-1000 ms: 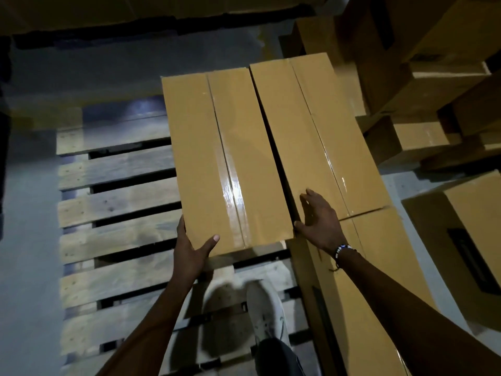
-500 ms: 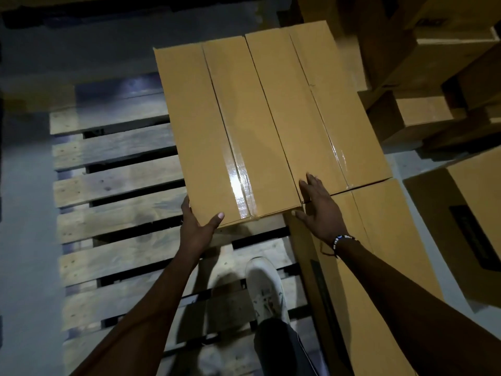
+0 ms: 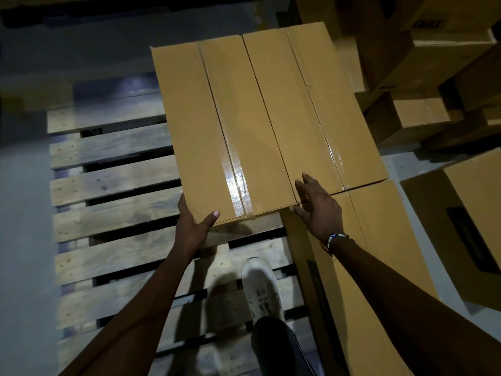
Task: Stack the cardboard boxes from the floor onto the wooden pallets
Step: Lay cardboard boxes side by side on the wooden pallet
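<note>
Head view: your left hand (image 3: 193,226) grips the near corner of the long tan taped cardboard box (image 3: 217,131) on the slatted wooden pallet (image 3: 108,191); your right hand (image 3: 315,207) lies flat, fingers spread. Stiff, smooth, probably light; take it by the bottom edges.

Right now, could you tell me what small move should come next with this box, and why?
Probably let go: the box already lies on the pallet, flush against the neighbouring box, with the left hand gripping its near corner and the right hand resting open at the seam.
</note>
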The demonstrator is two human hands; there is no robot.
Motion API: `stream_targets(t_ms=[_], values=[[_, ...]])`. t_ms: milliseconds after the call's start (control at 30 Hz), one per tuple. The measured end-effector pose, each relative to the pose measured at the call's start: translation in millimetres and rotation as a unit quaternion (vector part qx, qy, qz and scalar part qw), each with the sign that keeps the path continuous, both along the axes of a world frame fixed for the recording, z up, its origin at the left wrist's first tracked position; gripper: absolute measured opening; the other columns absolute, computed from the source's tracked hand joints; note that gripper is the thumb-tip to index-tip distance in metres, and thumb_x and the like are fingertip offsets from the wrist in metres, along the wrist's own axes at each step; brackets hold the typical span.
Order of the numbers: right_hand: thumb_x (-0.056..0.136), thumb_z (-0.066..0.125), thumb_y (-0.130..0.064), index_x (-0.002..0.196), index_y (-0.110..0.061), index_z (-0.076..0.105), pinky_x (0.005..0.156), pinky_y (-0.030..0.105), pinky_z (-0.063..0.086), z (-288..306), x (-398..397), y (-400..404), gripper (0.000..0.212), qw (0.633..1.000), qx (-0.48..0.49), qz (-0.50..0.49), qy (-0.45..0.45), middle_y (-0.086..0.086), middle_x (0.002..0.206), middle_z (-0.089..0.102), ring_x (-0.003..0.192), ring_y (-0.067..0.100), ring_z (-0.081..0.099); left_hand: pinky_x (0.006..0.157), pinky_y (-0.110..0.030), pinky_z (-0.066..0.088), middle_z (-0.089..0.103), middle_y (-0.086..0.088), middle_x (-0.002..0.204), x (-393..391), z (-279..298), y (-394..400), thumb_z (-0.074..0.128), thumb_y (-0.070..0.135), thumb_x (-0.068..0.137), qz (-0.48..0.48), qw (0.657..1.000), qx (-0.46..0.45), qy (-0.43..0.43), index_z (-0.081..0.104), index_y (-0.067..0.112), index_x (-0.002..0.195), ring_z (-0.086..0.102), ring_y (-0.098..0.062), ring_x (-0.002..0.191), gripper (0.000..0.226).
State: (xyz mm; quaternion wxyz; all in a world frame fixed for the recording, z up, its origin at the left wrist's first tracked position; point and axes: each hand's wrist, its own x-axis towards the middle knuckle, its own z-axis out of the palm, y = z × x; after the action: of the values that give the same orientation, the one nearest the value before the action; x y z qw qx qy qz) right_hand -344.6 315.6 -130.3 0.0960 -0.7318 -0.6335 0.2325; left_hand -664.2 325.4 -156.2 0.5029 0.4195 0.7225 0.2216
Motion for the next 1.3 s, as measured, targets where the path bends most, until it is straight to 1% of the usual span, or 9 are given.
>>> stream_targets(t_ms=[100,200,433,500,567,633,733,933,1300], values=[[0.085,0.083,-0.023,0.152,-0.021,0.047,0.111,0.055,0.047,3.0,-0.3,1.5,0.076,1.0,-0.007,0.01,0.027,-0.003,0.167,0.032,0.153,0.021,0.03,0.102,-0.04,0.043,0.046,-0.012,0.152,-1.8,6.8,2.0,0.086,0.037,0.083,-0.023,0.998,0.023,0.057,0.026,0.019,0.158,0.048,-0.032,0.134,0.099],[0.088,0.08,-0.024,0.152,-0.017,0.047,0.118,0.049,0.04,18.7,-5.7,2.9,0.072,0.997,0.008,-0.013,0.079,0.003,0.166,0.034,0.152,0.022,0.033,0.109,-0.044,0.04,0.044,-0.016,0.151,-0.4,26.0,-0.1,0.09,0.036,0.078,-0.036,0.989,0.08,0.117,0.033,0.009,0.155,0.042,-0.033,0.138,0.099],[0.094,0.074,-0.024,0.146,-0.009,0.054,0.112,0.029,0.032,106.4,-25.8,-25.6,0.058,0.978,0.093,-0.116,0.145,0.012,0.159,0.045,0.146,0.025,0.043,0.105,-0.014,0.037,0.041,-0.009,0.159,11.4,131.8,-38.1,0.079,0.03,0.091,-0.088,0.973,0.189,0.1,0.03,0.011,0.16,0.041,-0.013,0.137,0.086],[0.094,0.075,-0.025,0.145,-0.01,0.056,0.116,0.032,0.034,138.7,-31.6,-47.0,0.056,0.973,0.115,-0.124,0.158,0.012,0.158,0.046,0.146,0.024,0.043,0.106,-0.034,0.049,0.041,-0.007,0.159,6.3,169.3,-58.3,0.077,0.034,0.092,-0.11,0.966,0.216,0.093,0.03,0.017,0.16,0.042,-0.016,0.139,0.084],[0.094,0.074,-0.027,0.144,-0.013,0.056,0.118,0.038,0.036,174.7,-36.9,-73.9,0.055,0.966,0.13,-0.134,0.179,0.01,0.158,0.047,0.146,0.023,0.043,0.109,-0.046,0.049,0.041,-0.007,0.158,-1.0,209.9,-80.6,0.075,0.035,0.094,-0.138,0.957,0.236,0.096,0.03,0.018,0.159,0.044,-0.023,0.141,0.082],[0.095,0.074,-0.028,0.143,-0.015,0.057,0.116,0.044,0.041,214.4,-40.9,-106.8,0.053,0.958,0.144,-0.145,0.201,0.008,0.157,0.048,0.145,0.021,0.045,0.112,-0.032,0.039,0.041,-0.007,0.16,-8.4,256.1,-106.2,0.074,0.034,0.094,-0.159,0.95,0.249,0.105,0.031,0.016,0.159,0.042,-0.021,0.142,0.08],[0.095,0.074,-0.03,0.142,-0.019,0.059,0.111,0.052,0.047,277.9,-41.6,-161.2,0.051,0.948,0.162,-0.164,0.219,0.006,0.156,0.049,0.144,0.019,0.046,0.101,-0.003,0.026,0.042,-0.005,0.159,-17.4,328.9,-146.9,0.074,0.032,0.095,-0.176,0.942,0.261,0.111,0.033,0.016,0.158,0.037,0.001,0.133,0.077],[0.096,0.073,-0.029,0.139,-0.02,0.062,0.101,0.045,0.054,395.0,-16.3,-276.6,0.045,0.931,0.186,-0.205,0.239,0.003,0.15,0.056,0.14,0.02,0.051,0.106,-0.028,0.038,0.046,-0.004,0.156,-12.0,455.0,-219.7,0.072,0.031,0.096,-0.206,0.929,0.288,0.104,0.038,0.016,0.156,0.047,-0.015,0.134,0.071],[0.1,0.068,-0.028,0.134,-0.024,0.064,0.093,0.038,0.055,535.3,78.5,-488.6,0.035,0.897,0.228,-0.289,0.244,-0.014,0.136,0.06,0.125,0.009,0.058,0.102,-0.028,0.04,0.052,-0.003,0.146,104.7,589.5,-372.8,0.071,0.028,0.098,-0.292,0.911,0.289,0.024,0.047,0.016,0.148,0.049,-0.014,0.131,0.057]])
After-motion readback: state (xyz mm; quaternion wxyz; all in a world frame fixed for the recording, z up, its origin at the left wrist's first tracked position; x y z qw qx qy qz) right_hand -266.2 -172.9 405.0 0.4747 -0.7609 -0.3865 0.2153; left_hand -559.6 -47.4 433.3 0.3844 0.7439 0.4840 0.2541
